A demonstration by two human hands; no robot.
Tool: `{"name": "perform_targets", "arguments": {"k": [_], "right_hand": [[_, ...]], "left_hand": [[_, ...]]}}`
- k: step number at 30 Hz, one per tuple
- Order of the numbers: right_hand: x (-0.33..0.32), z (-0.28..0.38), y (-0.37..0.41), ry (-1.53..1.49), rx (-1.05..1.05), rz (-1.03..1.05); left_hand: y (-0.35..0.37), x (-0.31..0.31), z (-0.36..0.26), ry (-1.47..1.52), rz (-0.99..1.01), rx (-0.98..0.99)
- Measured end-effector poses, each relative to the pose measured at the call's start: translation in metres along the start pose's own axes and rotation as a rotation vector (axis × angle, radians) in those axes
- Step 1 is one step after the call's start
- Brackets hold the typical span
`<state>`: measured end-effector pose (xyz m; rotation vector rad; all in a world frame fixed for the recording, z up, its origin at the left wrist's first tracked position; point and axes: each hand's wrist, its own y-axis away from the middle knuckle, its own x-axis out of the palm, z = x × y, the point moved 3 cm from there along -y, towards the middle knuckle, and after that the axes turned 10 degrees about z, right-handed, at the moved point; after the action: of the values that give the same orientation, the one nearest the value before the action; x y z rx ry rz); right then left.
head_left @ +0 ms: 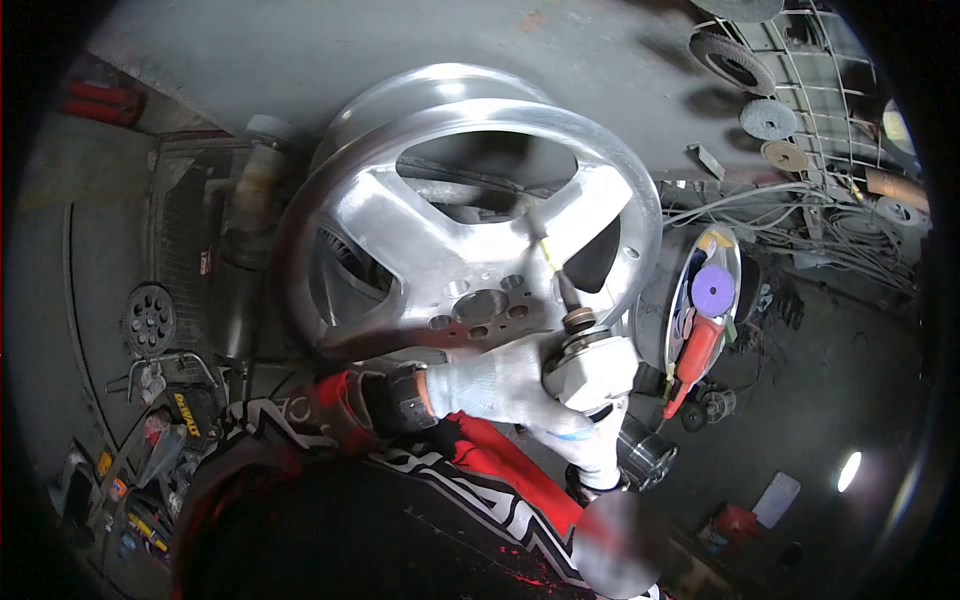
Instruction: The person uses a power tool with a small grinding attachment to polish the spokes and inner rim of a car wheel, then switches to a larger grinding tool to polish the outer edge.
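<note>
The person is holding a grinder (592,368) against a silver wheel (400,215) that is standing on its edge in front of them. The left hand (495,385), in a white glove, is wrapping around the head of the grinder, its grip closing tight on the metal body. The right hand (597,452), also in a white glove, is sitting just below and behind, and its grip is closing on the rear end of the same grinder. A red and black sleeve (350,400) is reaching in from the lower left towards the left hand.

The thin bit (552,262) of the grinder is pointing up and touching a spoke of the wheel, just beside the hub with its ring of bolt holes (480,308).

To the right of the wheel, a purple disc (712,290) and an orange handle (695,352) are lying close together. Round sanding discs (770,118) are hanging on the wall above them, beside a wire rack (835,95) and a bundle of cables (790,205). A yellow and black case (190,415) is lying at the lower left.
</note>
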<state>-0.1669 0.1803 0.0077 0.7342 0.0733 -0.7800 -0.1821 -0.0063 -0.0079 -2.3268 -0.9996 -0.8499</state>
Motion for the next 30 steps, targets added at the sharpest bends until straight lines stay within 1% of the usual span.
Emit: {"name": "perform_targets", "arguments": {"k": [1, 2, 3, 5, 6, 7, 9, 10, 12, 13, 15, 16, 17, 19, 20, 21, 23, 25, 27, 28, 29, 30], "right_hand": [[-0.003, 0.001, -0.001, -0.12, 0.0, -0.007], [-0.006, 0.0, -0.002, -0.573, 0.015, -0.04], [-0.009, 0.004, -0.009, -0.741, 0.038, -0.069], [-0.012, 0.035, -0.008, -1.067, -0.016, -0.248], [-0.019, 0.038, -0.008, -0.167, -0.123, -0.277], [-0.018, 0.034, -0.009, -0.168, -0.125, -0.276], [-0.016, 0.024, -0.008, -0.512, -0.085, -0.316], [-0.015, 0.02, -0.009, -0.512, -0.085, -0.316], [-0.008, 0.016, -0.009, -0.275, -0.128, -0.264], [-0.005, 0.015, -0.008, -0.277, -0.127, -0.264], [0.005, 0.021, -0.007, 0.083, -0.221, -0.279], [0.007, 0.023, -0.007, 0.08, -0.222, -0.278], [0.009, 0.026, -0.007, 0.122, -0.216, -0.242], [0.013, 0.028, -0.007, 0.207, -0.21, -0.168], [0.015, 0.033, -0.007, 0.471, -0.307, -0.159], [0.017, 0.031, -0.005, 0.469, -0.309, -0.158], [0.026, 0.022, -0.004, 0.083, -0.129, -0.099], [0.024, 0.024, -0.004, 0.097, -0.124, -0.096], [0.024, 0.023, -0.004, 0.206, -0.175, -0.033], [0.024, 0.018, -0.002, 0.071, -0.11, -0.058], [0.027, 0.016, -0.001, 0.07, -0.109, -0.06], [0.027, 0.015, -0.001, 0.059, -0.102, -0.107]], "left_hand": [[-0.008, -0.001, -0.005, 0.052, 0.057, 0.041], [-0.014, -0.003, -0.012, 0.002, 0.079, 0.05], [-0.019, -0.005, -0.019, -0.051, 0.101, 0.06], [-0.028, -0.007, -0.02, -0.082, 0.098, 0.031], [-0.03, -0.008, -0.019, -0.071, 0.096, 0.027], [-0.031, -0.009, -0.018, -0.06, 0.093, 0.023], [-0.029, -0.009, -0.021, -0.105, 0.101, 0.048], [-0.025, -0.009, -0.02, -0.088, 0.119, 0.041], [-0.02, -0.007, -0.009, -0.017, 0.138, 0.039], [-0.017, -0.006, -0.001, -0.016, 0.138, 0.037], [-0.007, -0.005, 0.008, 0.03, 0.09, 0.037], [-0.002, -0.002, 0.009, 0.05, 0.031, 0.022], [0.001, 0.0, 0.013, 0.049, 0.029, 0.02], [0.011, -0.003, 0.024, 0.062, -0.04, 0.014], [0.015, -0.004, 0.027, 0.03, -0.039, -0.019], [0.018, -0.004, 0.026, 0.028, -0.041, -0.019], [0.025, -0.002, 0.02, -0.064, -0.071, -0.011], [0.029, 0.004, 0.017, -0.02, -0.083, -0.01], [0.03, 0.005, 0.017, 0.026, -0.093, -0.012], [0.031, 0.005, 0.018, 0.018, -0.097, -0.017], [0.031, 0.005, 0.018, 0.009, -0.101, -0.02], [0.03, 0.004, 0.019, 0.01, -0.098, -0.019]]}}
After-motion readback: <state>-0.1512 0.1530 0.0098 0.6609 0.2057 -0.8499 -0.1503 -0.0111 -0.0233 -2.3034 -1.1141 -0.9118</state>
